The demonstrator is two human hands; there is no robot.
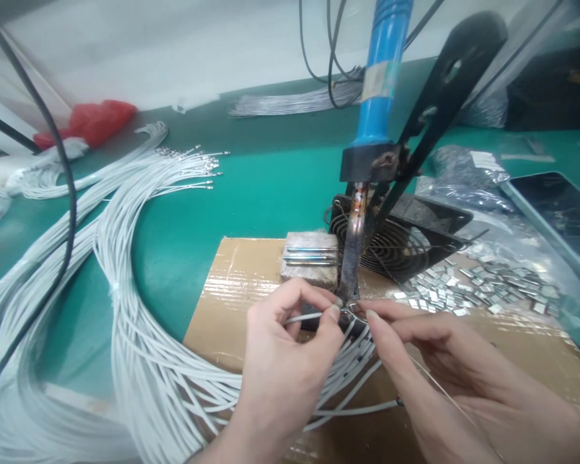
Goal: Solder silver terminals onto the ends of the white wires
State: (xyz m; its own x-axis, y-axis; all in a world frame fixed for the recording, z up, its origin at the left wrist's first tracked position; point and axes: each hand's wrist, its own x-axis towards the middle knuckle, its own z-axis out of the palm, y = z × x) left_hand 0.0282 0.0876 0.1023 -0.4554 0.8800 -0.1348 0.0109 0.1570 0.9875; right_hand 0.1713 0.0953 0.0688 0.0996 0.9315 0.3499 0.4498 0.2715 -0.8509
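My left hand is closed in a pinch on a white cable, with the cable's end at the tip of an upright soldering iron. Between the thumb and fingers of my right hand is a thin solder wire, which trails down to the lower right. Both sets of fingertips almost meet just below the iron's tip. What exactly sits at the joint is too small and partly covered by fingers. More white cable ends lie beneath my hands.
A black bracket supports the iron above a cardboard sheet. Behind it stand a metal block and a black fan. Small metal plates are scattered at right, near a phone. Long white cable bundles cover the left.
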